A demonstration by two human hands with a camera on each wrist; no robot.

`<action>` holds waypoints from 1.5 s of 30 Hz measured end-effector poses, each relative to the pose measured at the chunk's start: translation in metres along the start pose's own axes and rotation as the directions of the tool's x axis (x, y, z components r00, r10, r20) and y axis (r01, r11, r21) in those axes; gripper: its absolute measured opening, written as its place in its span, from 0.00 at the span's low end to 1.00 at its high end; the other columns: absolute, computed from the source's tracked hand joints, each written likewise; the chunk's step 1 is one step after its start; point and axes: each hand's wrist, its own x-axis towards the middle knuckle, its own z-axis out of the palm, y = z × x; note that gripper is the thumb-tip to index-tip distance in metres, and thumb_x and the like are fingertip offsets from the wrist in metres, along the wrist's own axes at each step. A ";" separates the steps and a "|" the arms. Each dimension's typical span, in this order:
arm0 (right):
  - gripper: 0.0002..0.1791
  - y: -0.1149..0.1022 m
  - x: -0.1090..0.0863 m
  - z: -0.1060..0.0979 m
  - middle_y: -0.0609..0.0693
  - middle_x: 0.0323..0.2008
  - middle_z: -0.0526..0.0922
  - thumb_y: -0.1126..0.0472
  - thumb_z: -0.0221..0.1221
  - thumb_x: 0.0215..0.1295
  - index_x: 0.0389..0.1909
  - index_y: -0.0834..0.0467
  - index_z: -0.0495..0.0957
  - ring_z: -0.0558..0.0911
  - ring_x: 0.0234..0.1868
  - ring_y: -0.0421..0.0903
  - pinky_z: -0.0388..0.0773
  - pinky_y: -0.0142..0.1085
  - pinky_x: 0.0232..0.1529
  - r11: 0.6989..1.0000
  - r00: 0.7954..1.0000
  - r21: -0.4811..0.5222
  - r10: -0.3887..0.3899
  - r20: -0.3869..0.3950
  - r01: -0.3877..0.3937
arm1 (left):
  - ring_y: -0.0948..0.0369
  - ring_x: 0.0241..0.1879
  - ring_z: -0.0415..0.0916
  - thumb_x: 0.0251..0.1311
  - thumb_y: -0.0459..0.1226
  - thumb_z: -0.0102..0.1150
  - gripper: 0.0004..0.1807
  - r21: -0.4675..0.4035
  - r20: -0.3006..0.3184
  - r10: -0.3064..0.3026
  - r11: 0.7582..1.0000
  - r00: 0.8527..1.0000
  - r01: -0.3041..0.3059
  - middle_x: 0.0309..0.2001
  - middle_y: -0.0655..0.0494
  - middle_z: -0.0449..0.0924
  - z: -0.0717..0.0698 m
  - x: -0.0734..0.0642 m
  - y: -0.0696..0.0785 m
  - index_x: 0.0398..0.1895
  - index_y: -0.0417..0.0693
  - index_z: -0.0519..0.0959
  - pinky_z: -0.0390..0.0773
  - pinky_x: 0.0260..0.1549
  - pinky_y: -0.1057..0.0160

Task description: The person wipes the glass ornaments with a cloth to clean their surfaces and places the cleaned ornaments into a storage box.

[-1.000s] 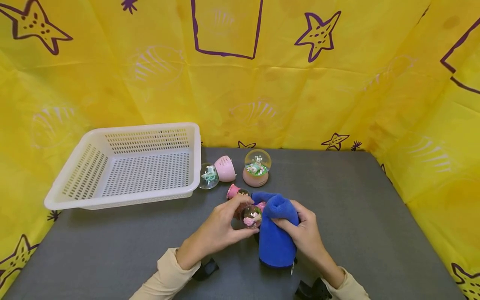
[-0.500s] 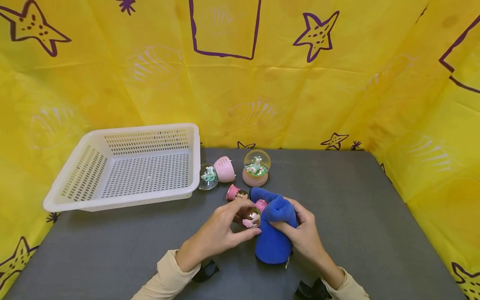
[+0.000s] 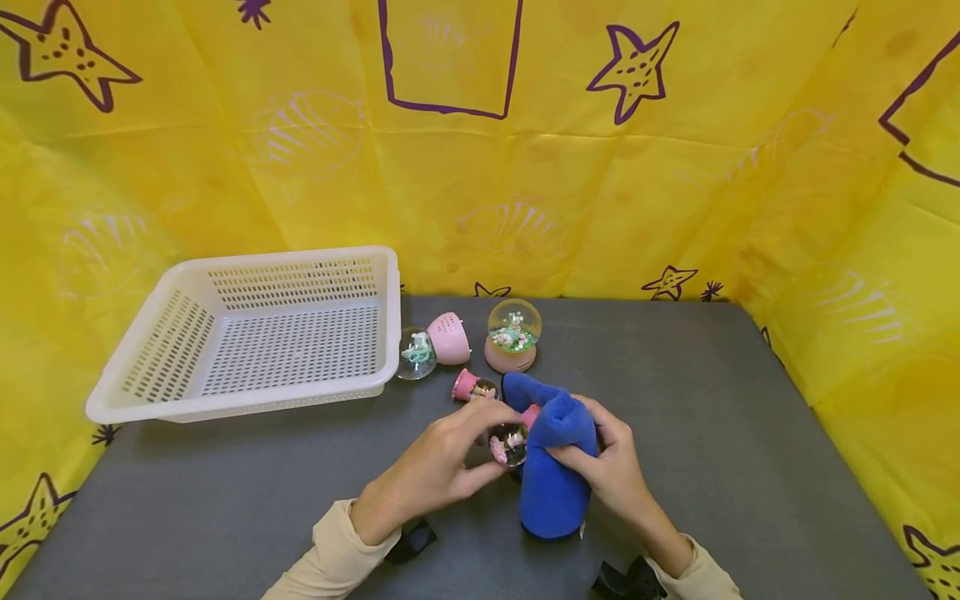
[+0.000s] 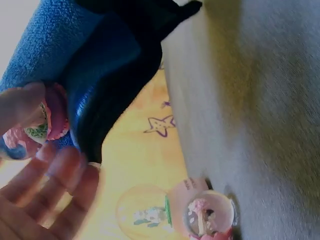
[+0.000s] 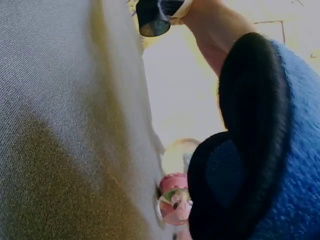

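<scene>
Between its thumb and fingers, my left hand (image 3: 442, 454) holds a small snow globe (image 3: 508, 446) with a clear ball and pink figures inside. The globe's pink base (image 4: 57, 111) meets the blue cloth in the left wrist view. My right hand (image 3: 615, 458) grips that plush blue cloth (image 3: 555, 479), bunched at the top and hanging down in front, and holds it against the base. Much of the base is hidden by the cloth. Just behind my left hand, another small pink-based snow globe (image 3: 474, 387) lies on its side.
A larger snow globe (image 3: 513, 337) stands upright at the back. Beside it, a pink-based globe (image 3: 450, 338) lies on its side near the white perforated basket (image 3: 285, 398). All rest on the grey table (image 3: 712, 433), before a yellow patterned backdrop (image 3: 570, 167).
The held snow globe has turned in my left fingers and shifted slightly right. The blue cloth swung a little left, then back right with my right hand. The other globes stay put.
</scene>
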 end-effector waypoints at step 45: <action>0.25 -0.001 -0.002 0.004 0.41 0.49 0.82 0.79 0.62 0.53 0.54 0.66 0.75 0.82 0.47 0.37 0.80 0.30 0.47 0.999 0.999 -0.035 -0.038 -0.038 0.036 | 0.70 0.32 0.76 0.55 0.41 0.72 0.27 -0.188 0.034 -0.241 0.952 0.970 0.243 0.36 0.59 0.81 0.001 0.001 0.007 0.57 0.49 0.73 0.81 0.33 0.66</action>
